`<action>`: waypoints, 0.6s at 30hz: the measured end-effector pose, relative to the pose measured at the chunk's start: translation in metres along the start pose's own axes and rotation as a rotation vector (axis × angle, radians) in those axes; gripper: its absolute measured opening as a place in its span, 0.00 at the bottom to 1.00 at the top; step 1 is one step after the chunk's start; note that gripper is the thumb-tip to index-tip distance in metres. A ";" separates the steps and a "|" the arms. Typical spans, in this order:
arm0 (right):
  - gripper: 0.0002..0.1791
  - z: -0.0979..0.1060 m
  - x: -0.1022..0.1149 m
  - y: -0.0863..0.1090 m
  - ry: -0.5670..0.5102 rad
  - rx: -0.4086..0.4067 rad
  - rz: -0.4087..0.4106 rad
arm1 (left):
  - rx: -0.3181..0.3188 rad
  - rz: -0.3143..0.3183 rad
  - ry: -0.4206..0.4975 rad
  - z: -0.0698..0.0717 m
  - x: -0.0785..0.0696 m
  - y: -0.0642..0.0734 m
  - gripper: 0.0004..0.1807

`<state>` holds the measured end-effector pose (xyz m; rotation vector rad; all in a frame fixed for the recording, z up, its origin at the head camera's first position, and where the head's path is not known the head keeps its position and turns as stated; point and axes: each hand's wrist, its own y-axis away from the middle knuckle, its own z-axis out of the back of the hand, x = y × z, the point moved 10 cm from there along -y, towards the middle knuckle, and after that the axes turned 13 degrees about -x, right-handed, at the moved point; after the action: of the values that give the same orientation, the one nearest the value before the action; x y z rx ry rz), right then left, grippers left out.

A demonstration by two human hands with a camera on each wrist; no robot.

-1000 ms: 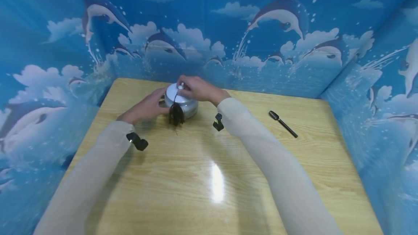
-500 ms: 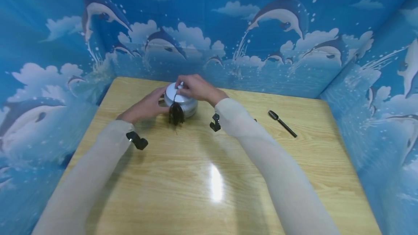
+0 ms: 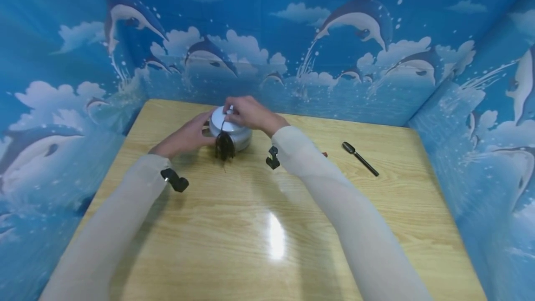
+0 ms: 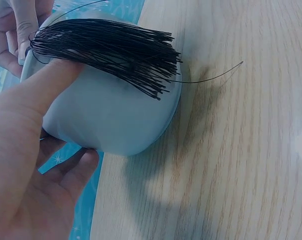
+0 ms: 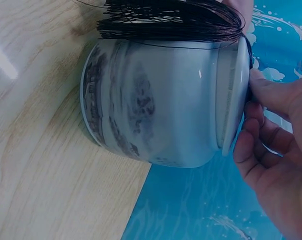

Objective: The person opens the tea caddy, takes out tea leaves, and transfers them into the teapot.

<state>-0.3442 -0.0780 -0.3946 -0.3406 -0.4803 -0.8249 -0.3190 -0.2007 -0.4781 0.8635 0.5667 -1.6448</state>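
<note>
A white lidded jar [image 3: 242, 140] with dark painted markings stands near the table's back left. Curled round its left side, my left hand [image 3: 190, 134] has its thumb at the front and fingers behind, as the left wrist view shows. The fingers of my right hand [image 3: 252, 114] pinch the knob on top of the lid [image 5: 236, 100]. Between lid and jar a pale band shows in the right wrist view; whether the lid is lifted, I cannot tell. From the knob a black tassel [image 4: 106, 47] hangs down the jar's front, touching my left thumb. The knob is mostly hidden.
A black spoon-shaped utensil [image 3: 360, 158] lies on the wooden table [image 3: 209, 226] at the right. Beside my right sleeve peeks the small reddish end of something [image 3: 324, 154], mostly hidden. A blue dolphin-print curtain [image 3: 267, 22] surrounds the back and sides.
My right hand and forearm have shifted very slightly left, uncovering the reddish end beside the sleeve. The left hand and jar have hardly moved.
</note>
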 end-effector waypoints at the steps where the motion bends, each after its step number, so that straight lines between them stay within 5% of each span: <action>1: 0.15 0.000 0.000 0.000 0.000 0.000 0.002 | -0.003 0.002 -0.004 0.000 0.000 0.000 0.53; 10: 0.24 -0.008 -0.013 0.004 -0.109 -0.004 -0.067 | 0.005 0.005 0.004 -0.001 -0.003 0.002 0.51; 18: 0.28 -0.008 -0.006 0.004 -0.077 -0.024 -0.038 | -0.004 0.034 -0.023 -0.001 -0.001 0.000 0.53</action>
<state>-0.3419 -0.0754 -0.4048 -0.3869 -0.5506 -0.8575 -0.3188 -0.1993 -0.4780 0.8456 0.5363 -1.6204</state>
